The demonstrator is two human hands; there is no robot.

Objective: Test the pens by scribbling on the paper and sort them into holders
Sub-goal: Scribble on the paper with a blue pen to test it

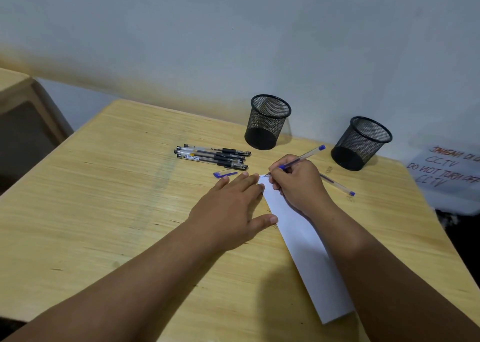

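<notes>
Head view shows us, nearest, the paper (306, 253), a long white strip running from the near edge of the surface (104, 198) up to the hands. Our left hand (231, 211) lies flat and open, holding nothing, its fingers pressing the strip's far left edge. Our right hand (298, 183) is closed in a writing grip on the blue pen (301, 158). Its tip touches the strip's far corner just left of the grip, and its long axis rises away and rightward to the blue end plug. A faint mark shows at the tip; we cannot tell whether ink flows.

Left of the grip lies the blue cap (224, 174), closer to the left hand. Just right of the grip lies a second blue pen (337, 184). Farther left, four black pens (211, 156) lie parallel. Beyond the grip stand two black mesh holders, both apparently empty: the left holder (267, 122) and the right holder (361, 144), the latter nearer the grip and in line with the pen's axis.
</notes>
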